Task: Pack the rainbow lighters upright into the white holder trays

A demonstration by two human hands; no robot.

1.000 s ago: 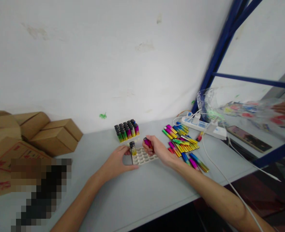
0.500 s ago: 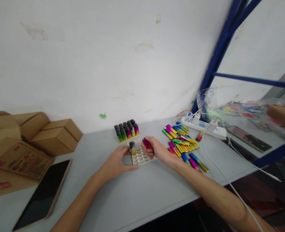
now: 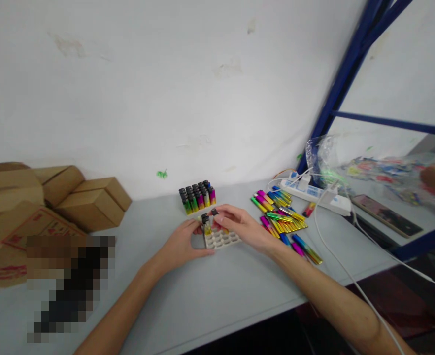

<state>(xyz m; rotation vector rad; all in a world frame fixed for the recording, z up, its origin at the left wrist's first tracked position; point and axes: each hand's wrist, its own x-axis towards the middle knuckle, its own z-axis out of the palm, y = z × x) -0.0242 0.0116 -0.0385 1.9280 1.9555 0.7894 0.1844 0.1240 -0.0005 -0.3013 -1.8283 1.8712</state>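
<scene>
The right hand [image 3: 239,227] has lowered its lighter [image 3: 215,213] into the tray [image 3: 222,240], fingers gripping and half hiding it.
</scene>
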